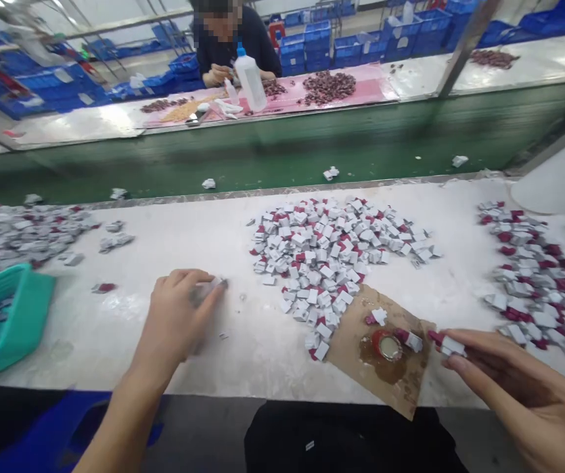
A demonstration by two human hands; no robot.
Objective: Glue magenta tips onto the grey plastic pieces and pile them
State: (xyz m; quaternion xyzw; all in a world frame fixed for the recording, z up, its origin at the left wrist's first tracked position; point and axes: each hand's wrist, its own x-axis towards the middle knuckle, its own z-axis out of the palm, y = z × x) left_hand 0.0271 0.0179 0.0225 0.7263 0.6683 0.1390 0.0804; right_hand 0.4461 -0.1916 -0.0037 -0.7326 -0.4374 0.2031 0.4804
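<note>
Between the thumb and fingers of my right hand [504, 374] is a small white and maroon plastic part [452, 347], held just right of a piece of brown cardboard [361, 328]. On that cardboard sit a small red-rimmed round container [387, 346] in a dark wet stain and two more white and maroon parts [377, 317]. My left hand [179, 312], slightly blurred, hovers over the white table with its fingers curled round a small grey-white part [219, 282]. A large pile of white and maroon parts [322, 243] spreads between my hands.
More parts lie in piles at the left [21, 233] and the right [533, 276]. A teal basket [36, 309] holds dark pieces at left. Beyond the green conveyor belt [272, 154], carrying scattered parts, a co-worker [236, 46] sits behind a white bottle [251, 82].
</note>
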